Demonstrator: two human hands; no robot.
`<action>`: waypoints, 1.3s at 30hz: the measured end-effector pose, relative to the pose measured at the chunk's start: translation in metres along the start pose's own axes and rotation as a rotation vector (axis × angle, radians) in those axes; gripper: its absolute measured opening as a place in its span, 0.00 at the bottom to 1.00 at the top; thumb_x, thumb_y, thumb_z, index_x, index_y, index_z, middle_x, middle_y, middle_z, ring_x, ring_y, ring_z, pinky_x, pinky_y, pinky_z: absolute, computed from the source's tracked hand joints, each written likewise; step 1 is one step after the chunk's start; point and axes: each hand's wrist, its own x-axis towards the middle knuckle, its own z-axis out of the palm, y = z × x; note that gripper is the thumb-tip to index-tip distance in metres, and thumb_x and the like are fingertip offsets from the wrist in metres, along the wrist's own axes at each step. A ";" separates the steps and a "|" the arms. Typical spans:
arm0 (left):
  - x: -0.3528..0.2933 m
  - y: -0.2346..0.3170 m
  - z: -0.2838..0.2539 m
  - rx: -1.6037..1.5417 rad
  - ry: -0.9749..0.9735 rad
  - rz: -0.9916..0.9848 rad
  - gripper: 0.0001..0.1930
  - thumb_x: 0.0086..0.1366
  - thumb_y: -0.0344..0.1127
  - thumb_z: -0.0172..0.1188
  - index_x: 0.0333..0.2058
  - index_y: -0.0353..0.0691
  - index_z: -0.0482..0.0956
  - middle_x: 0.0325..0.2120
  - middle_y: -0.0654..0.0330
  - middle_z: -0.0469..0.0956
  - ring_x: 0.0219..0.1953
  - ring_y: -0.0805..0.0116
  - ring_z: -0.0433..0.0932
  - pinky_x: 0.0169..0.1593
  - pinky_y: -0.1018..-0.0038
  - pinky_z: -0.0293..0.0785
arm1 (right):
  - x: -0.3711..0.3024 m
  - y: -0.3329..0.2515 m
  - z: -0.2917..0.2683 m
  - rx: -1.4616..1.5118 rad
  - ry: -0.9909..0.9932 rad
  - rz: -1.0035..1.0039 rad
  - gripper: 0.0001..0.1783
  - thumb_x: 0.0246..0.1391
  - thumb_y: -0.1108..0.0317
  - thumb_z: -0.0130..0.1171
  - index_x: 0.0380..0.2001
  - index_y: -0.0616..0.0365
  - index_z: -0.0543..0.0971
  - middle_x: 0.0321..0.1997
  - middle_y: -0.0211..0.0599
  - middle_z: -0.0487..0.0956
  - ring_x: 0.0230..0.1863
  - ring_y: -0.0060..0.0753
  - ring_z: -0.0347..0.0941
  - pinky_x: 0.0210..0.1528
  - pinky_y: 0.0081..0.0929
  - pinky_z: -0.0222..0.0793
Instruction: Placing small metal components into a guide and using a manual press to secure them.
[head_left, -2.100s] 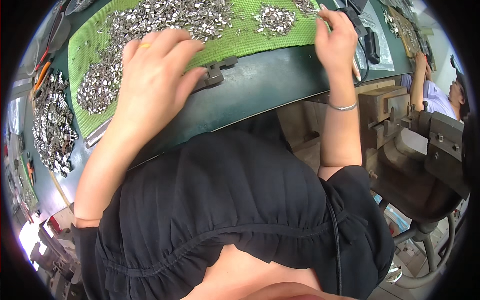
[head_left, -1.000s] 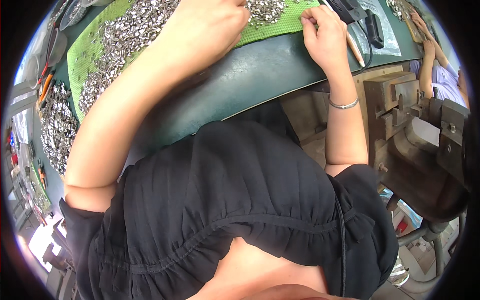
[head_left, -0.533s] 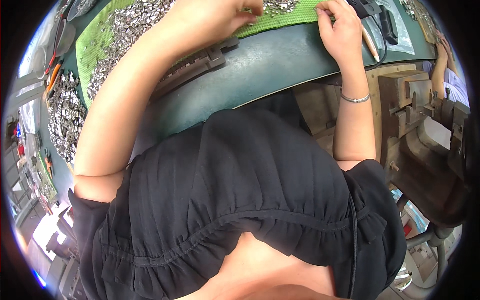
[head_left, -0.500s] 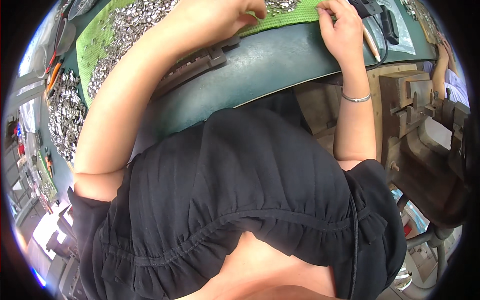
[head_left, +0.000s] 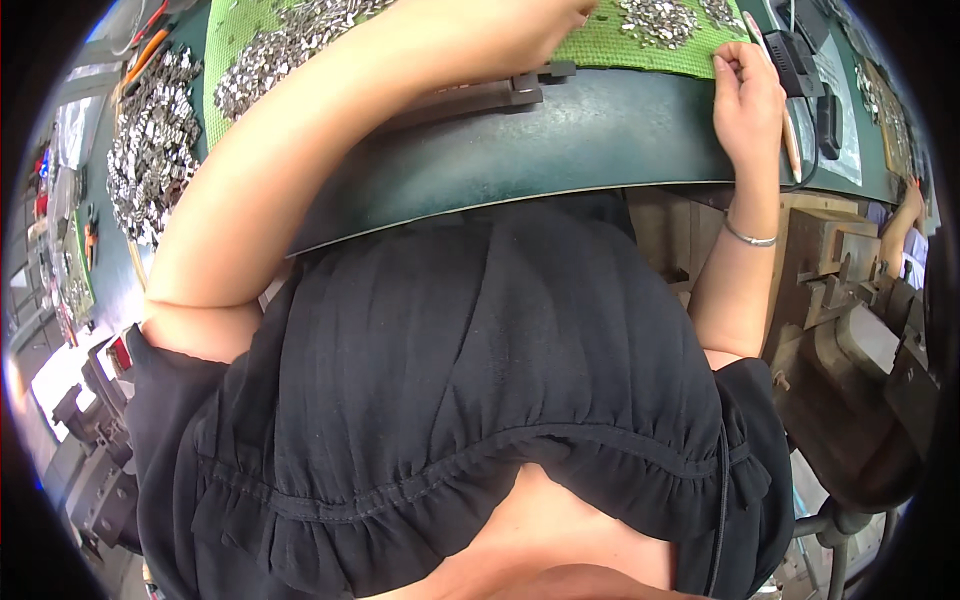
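My left hand (head_left: 535, 30) reaches over the green textured mat (head_left: 590, 50) at the top edge, above the end of a dark metal bar-shaped fixture (head_left: 490, 97). Most of its fingers are cut off or hidden, so their grip does not show. My right hand (head_left: 750, 100) rests at the mat's near right corner with its fingers curled in. Whatever they hold, if anything, is hidden. Between the hands lies a small heap of shiny metal pieces (head_left: 658, 22). A larger heap of metal pieces (head_left: 290, 45) spreads on the mat beyond my left forearm.
Another pile of metal parts (head_left: 150, 145) lies on the dark green table (head_left: 600, 130) at left, near an orange-handled tool (head_left: 148, 55). A pen-like stick (head_left: 792, 145), a black device (head_left: 792, 62) and a cable are beside my right hand. A machine (head_left: 840, 400) stands at right, with another person's arm (head_left: 900, 225) beyond.
The view has shifted, so the table, the mat and my right hand appear farther right. My left fingers, partly visible before, are now mostly out of sight. The right fingers look more curled.
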 end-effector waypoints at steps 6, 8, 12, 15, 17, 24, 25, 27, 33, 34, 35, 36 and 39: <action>-0.077 0.007 -0.032 -0.339 -0.116 -0.440 0.07 0.60 0.32 0.63 0.35 0.36 0.79 0.36 0.53 0.79 0.43 0.52 0.77 0.48 0.60 0.70 | -0.007 -0.124 0.017 0.285 -0.030 -0.466 0.07 0.50 0.82 0.59 0.34 0.63 0.75 0.40 0.45 0.77 0.44 0.50 0.73 0.50 0.37 0.68; -0.088 0.007 -0.024 -0.299 -0.049 -0.383 0.06 0.58 0.30 0.64 0.33 0.36 0.79 0.32 0.55 0.80 0.39 0.53 0.79 0.44 0.63 0.71 | -0.005 -0.150 0.026 0.399 -0.111 -0.500 0.07 0.48 0.82 0.59 0.33 0.63 0.74 0.38 0.46 0.75 0.42 0.51 0.73 0.47 0.38 0.68; -0.085 0.011 -0.017 -0.277 -0.050 -0.321 0.05 0.57 0.29 0.64 0.31 0.36 0.79 0.31 0.56 0.80 0.37 0.55 0.79 0.43 0.64 0.72 | 0.003 -0.161 0.024 0.366 -0.274 -0.445 0.05 0.47 0.80 0.54 0.30 0.63 0.71 0.36 0.47 0.71 0.40 0.51 0.69 0.43 0.40 0.64; -0.089 0.011 -0.015 -0.182 -0.016 -0.272 0.06 0.55 0.29 0.66 0.32 0.39 0.81 0.33 0.60 0.82 0.39 0.59 0.80 0.45 0.64 0.71 | 0.005 -0.167 0.018 0.214 -0.367 -0.436 0.07 0.46 0.79 0.54 0.31 0.62 0.70 0.36 0.45 0.70 0.41 0.50 0.69 0.45 0.39 0.64; -0.094 0.016 -0.015 -0.016 0.050 -0.176 0.08 0.53 0.30 0.68 0.34 0.41 0.83 0.35 0.62 0.82 0.41 0.63 0.80 0.47 0.64 0.69 | 0.008 -0.175 0.013 0.129 -0.408 -0.422 0.07 0.46 0.78 0.54 0.31 0.62 0.70 0.35 0.45 0.70 0.40 0.50 0.69 0.44 0.39 0.65; -0.100 0.015 -0.034 -0.051 -0.010 -0.253 0.10 0.60 0.32 0.65 0.41 0.41 0.83 0.41 0.62 0.83 0.46 0.61 0.80 0.54 0.57 0.65 | 0.018 -0.174 0.015 0.058 -0.544 -0.478 0.05 0.47 0.77 0.58 0.30 0.62 0.73 0.34 0.43 0.73 0.39 0.48 0.71 0.44 0.39 0.65; -0.095 0.004 -0.035 -0.016 -0.016 -0.266 0.12 0.63 0.34 0.62 0.45 0.40 0.83 0.43 0.60 0.83 0.49 0.58 0.79 0.53 0.56 0.65 | 0.023 -0.168 0.019 0.120 -0.563 -0.471 0.06 0.47 0.79 0.58 0.30 0.62 0.73 0.34 0.44 0.73 0.39 0.50 0.71 0.43 0.39 0.66; -0.082 -0.003 -0.030 0.048 -0.091 -0.398 0.19 0.66 0.41 0.59 0.51 0.35 0.77 0.51 0.50 0.78 0.57 0.50 0.73 0.62 0.50 0.62 | 0.038 -0.160 0.026 0.267 -0.617 -0.440 0.09 0.47 0.79 0.61 0.29 0.64 0.70 0.29 0.44 0.72 0.34 0.50 0.72 0.38 0.39 0.67; -0.074 -0.001 -0.009 0.091 -0.302 -0.356 0.36 0.73 0.53 0.47 0.62 0.20 0.61 0.65 0.33 0.60 0.69 0.40 0.59 0.69 0.43 0.53 | 0.041 -0.135 0.021 0.380 -0.397 -0.377 0.06 0.49 0.77 0.65 0.32 0.63 0.79 0.30 0.41 0.79 0.33 0.42 0.75 0.37 0.32 0.70; -0.077 0.005 -0.009 0.080 -0.307 -0.317 0.36 0.73 0.53 0.48 0.62 0.20 0.61 0.65 0.33 0.61 0.68 0.39 0.60 0.69 0.44 0.53 | 0.040 -0.126 0.022 0.349 -0.268 -0.363 0.06 0.50 0.77 0.65 0.33 0.63 0.80 0.31 0.40 0.80 0.34 0.41 0.75 0.39 0.31 0.71; -0.079 0.010 -0.013 0.068 -0.250 -0.284 0.35 0.73 0.52 0.49 0.61 0.20 0.63 0.64 0.33 0.62 0.67 0.41 0.61 0.68 0.45 0.54 | 0.041 -0.120 0.021 0.280 -0.289 -0.319 0.08 0.50 0.77 0.65 0.36 0.61 0.83 0.34 0.37 0.82 0.37 0.40 0.77 0.41 0.30 0.71; -0.081 0.012 -0.016 0.029 -0.258 -0.286 0.36 0.72 0.52 0.49 0.61 0.19 0.63 0.64 0.33 0.62 0.67 0.41 0.61 0.68 0.45 0.55 | 0.040 -0.121 0.023 0.275 -0.274 -0.353 0.07 0.50 0.77 0.65 0.36 0.61 0.83 0.34 0.37 0.82 0.38 0.40 0.77 0.42 0.30 0.71; -0.085 0.021 -0.031 -0.006 -0.178 -0.276 0.27 0.69 0.47 0.57 0.55 0.26 0.73 0.57 0.38 0.71 0.60 0.46 0.71 0.65 0.46 0.59 | 0.038 -0.129 0.033 0.258 -0.241 -0.455 0.06 0.51 0.74 0.66 0.35 0.60 0.83 0.33 0.35 0.81 0.38 0.41 0.76 0.44 0.34 0.70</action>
